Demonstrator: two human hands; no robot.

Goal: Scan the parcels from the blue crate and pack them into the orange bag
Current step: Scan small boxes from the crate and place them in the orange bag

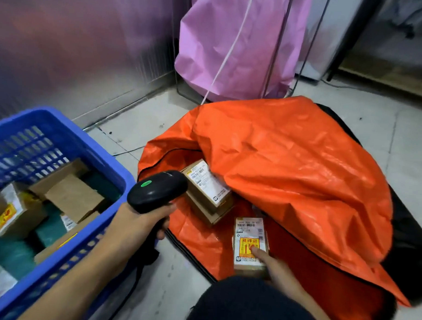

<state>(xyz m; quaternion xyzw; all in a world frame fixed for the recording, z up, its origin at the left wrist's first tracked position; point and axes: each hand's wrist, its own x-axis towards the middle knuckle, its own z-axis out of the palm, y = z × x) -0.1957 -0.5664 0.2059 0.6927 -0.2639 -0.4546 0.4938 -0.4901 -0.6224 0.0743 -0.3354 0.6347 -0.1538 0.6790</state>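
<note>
— What has the right hand (277,266) got?

— A small brown parcel (250,235), gripped at its near end, thumb pressed on the yellow-and-red sticker on its white label. The parcel sits low over the orange lining at the mouth of the orange bag (289,162); whether it touches the lining I cannot tell.

— And the left hand (140,223)?

— It is wrapped round the handle of a black scanner (157,190) with a green spot on top, its head aimed toward the bag.

— Anything inside the bag?

— Two labelled boxes (207,188), stacked, just beyond the scanner and partly under the bag's folded-over flap.

— Where is the blue crate (63,121)?

— Left of the left forearm, well apart from the held parcel. In it lie more cardboard boxes (72,195) and some dark green packets (52,228).

— The surroundings?

— Everything rests on a pale tiled floor (134,128). A pink sack (233,45) hangs in a wire frame behind the bag, and a grey ribbed wall (77,47) runs behind the crate.
</note>
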